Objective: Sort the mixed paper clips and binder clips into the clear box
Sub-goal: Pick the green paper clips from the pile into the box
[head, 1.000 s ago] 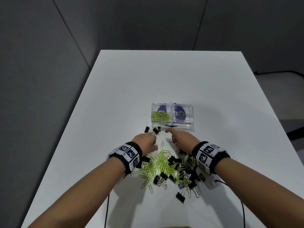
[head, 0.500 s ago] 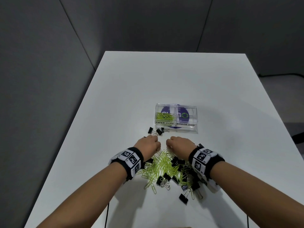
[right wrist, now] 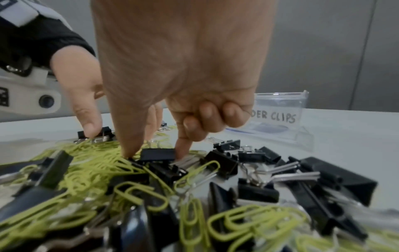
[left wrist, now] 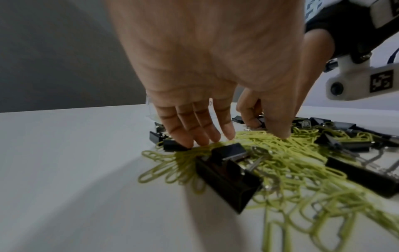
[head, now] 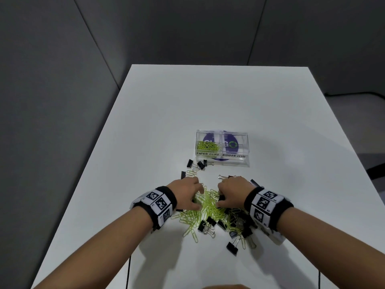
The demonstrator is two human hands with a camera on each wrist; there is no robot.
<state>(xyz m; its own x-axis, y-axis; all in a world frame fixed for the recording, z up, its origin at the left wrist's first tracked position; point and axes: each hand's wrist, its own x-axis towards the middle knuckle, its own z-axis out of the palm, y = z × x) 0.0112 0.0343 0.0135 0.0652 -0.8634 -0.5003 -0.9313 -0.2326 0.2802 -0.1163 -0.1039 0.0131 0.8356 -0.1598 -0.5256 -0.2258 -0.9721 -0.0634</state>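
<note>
A mixed pile of green paper clips and black binder clips lies on the white table. Behind it stands the clear box; its left part, marked PAPER CLIPS, holds green clips, and the part marked BINDER CLIPS looks bare. My left hand is lowered onto the pile, its straight fingers touching green clips. My right hand pinches one black binder clip between thumb and index finger; the other fingers are curled.
Several loose binder clips lie between the pile and the box's front left corner. One binder clip sits at the pile's near edge. The table's left edge is close. Grey partition walls stand behind.
Both hands have drawn back from near the box's front to the top of the pile. The right thumb and index finger have closed on a black binder clip.
</note>
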